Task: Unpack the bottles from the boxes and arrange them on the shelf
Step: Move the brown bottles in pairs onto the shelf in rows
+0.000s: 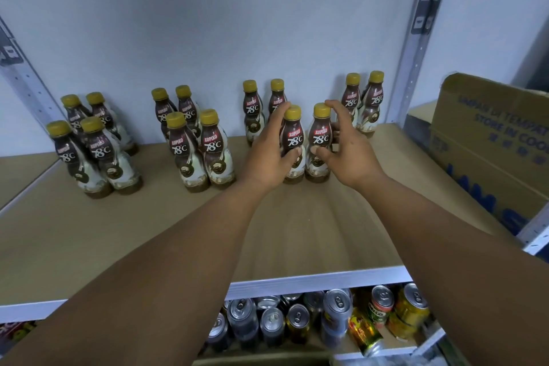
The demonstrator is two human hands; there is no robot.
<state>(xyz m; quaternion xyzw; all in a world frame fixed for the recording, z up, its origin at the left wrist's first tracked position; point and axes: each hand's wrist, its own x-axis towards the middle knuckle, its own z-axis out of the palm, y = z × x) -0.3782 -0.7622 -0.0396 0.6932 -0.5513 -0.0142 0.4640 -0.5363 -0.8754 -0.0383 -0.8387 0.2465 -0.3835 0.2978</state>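
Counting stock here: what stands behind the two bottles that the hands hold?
Two more yellow-capped brown plastic coffee bottles, by the white wall. The left hand and front bottles cover their lower parts.

A plain pale wall (208, 9) backs a tan-boarded shelf (89, 232) on grey perforated metal uprights (416, 47); drink cans (335, 312) crowd the tier below.
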